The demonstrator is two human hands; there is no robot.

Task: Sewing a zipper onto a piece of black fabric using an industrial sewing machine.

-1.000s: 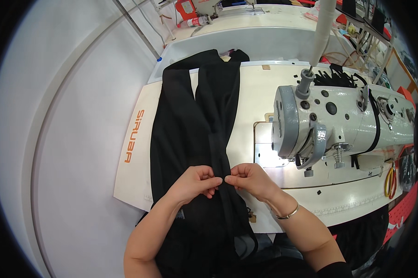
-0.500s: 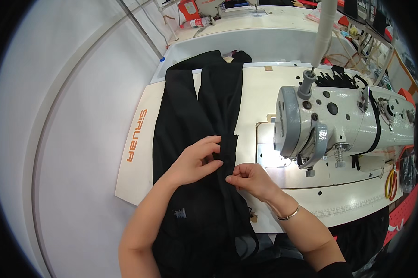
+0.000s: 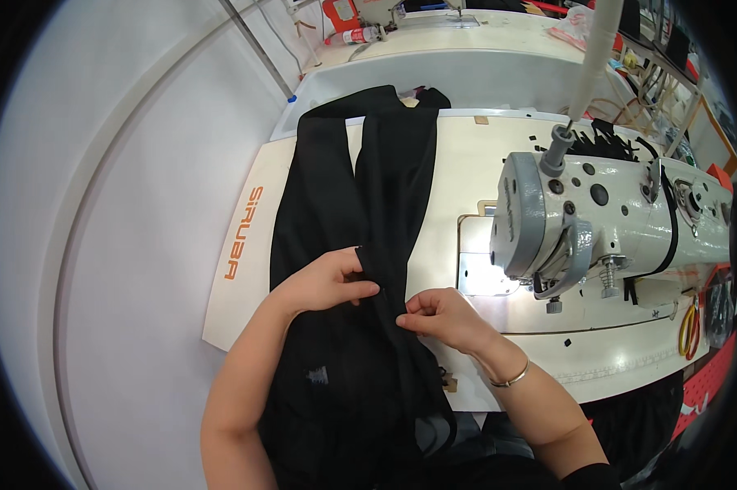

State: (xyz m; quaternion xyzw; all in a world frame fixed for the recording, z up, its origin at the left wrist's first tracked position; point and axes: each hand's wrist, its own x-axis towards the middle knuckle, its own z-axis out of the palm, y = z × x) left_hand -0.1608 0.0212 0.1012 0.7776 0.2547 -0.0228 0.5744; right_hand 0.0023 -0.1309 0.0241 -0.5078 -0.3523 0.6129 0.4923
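A black garment (image 3: 319,188) lies lengthwise over the left part of the sewing table and hangs down over my lap. My left hand (image 3: 332,282) grips a folded edge of it, the fingers tucked under the cloth and the thumb on top. Just to the right, my right hand (image 3: 438,317) pinches the same edge between thumb and forefinger. A bracelet circles my right wrist. To the right of both hands stands a white sewing machine (image 3: 605,212), its needle area lit and apart from the cloth.
The pale sewing table (image 3: 458,155) carries black scraps (image 3: 601,140) behind the machine. Yellow-handled scissors (image 3: 689,328) lie at the right. A white wall (image 3: 140,286) borders the left side. Beyond a grey trough (image 3: 483,73), another table holds a plastic bottle (image 3: 362,36).
My left hand has moved slightly left, drawing the folded edge of the garment with it. My right hand keeps its pinch almost in place. The whole view has shifted a little.
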